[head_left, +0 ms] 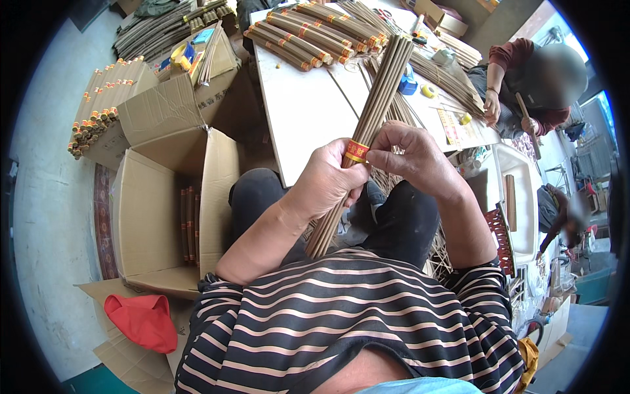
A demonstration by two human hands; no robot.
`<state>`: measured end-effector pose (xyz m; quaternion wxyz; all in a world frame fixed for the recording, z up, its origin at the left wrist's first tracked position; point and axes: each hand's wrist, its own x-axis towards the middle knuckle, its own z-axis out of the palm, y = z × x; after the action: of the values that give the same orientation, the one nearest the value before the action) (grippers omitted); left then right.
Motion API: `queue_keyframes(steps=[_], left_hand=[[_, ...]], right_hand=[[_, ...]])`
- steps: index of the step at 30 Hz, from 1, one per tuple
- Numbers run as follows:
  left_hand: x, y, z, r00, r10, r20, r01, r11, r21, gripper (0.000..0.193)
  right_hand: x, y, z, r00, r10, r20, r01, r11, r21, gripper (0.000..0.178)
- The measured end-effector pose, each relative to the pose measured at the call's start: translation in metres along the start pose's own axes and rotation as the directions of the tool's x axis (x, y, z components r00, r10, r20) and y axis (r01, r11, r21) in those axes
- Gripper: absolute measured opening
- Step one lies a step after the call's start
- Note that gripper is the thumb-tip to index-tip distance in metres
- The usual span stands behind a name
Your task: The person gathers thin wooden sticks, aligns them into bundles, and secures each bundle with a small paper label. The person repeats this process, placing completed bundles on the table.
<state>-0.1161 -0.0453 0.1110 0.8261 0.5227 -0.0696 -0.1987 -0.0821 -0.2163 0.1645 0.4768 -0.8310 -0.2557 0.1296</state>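
A bundle of long brown incense sticks (382, 92) slants over my lap, its upper end leaning to the right above the table edge. My left hand (321, 176) is closed around the bundle below its middle. Just above that grip, a red and yellow paper band (357, 151) goes round the sticks. My right hand (418, 159) pinches at the right side of this band, thumb and forefinger together against it. The fingertips cover the band's right edge, so I cannot see whether its end is stuck down.
Banded bundles (295, 43) lie at the back of the white table (292, 108), with loose sticks and tape rolls (429, 91) farther right. An open cardboard box (154, 217) at my left holds several bundles. A red cloth (141, 320) lies nearby. A co-worker (525, 79) sits at the right.
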Motion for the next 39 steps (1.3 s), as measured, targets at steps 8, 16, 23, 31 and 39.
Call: queue_keyframes(steps=[8, 16, 23, 31, 39], left_hand=[[-0.002, 0.001, 0.003, 1.0, -0.016, -0.017, 0.016, 0.999, 0.032, 0.017], [-0.004, 0.001, 0.005, 1.0, 0.019, -0.023, -0.018, 0.999, 0.042, 0.023], [-0.006, 0.0, 0.006, 0.997, 0.068, 0.036, -0.068, 0.997, -0.026, 0.026], [-0.005, -0.008, 0.004, 0.993, 0.102, 0.062, -0.097, 0.992, -0.082, 0.035], [-0.003, -0.011, 0.005, 0.985, 0.128, 0.115, -0.104, 0.975, -0.195, 0.037]], right_hand=[[-0.001, -0.005, 0.001, 0.997, 0.066, -0.037, -0.068, 0.996, -0.063, 0.019], [0.0, -0.002, 0.0, 0.985, 0.168, -0.045, -0.17, 0.984, -0.048, 0.024], [0.0, -0.004, -0.002, 0.986, 0.16, -0.041, -0.161, 0.986, -0.037, 0.027], [0.0, 0.001, -0.005, 0.995, 0.096, -0.027, -0.097, 0.994, -0.049, 0.029], [0.003, 0.031, 0.001, 0.999, -0.042, -0.027, 0.047, 0.973, 0.227, 0.029]])
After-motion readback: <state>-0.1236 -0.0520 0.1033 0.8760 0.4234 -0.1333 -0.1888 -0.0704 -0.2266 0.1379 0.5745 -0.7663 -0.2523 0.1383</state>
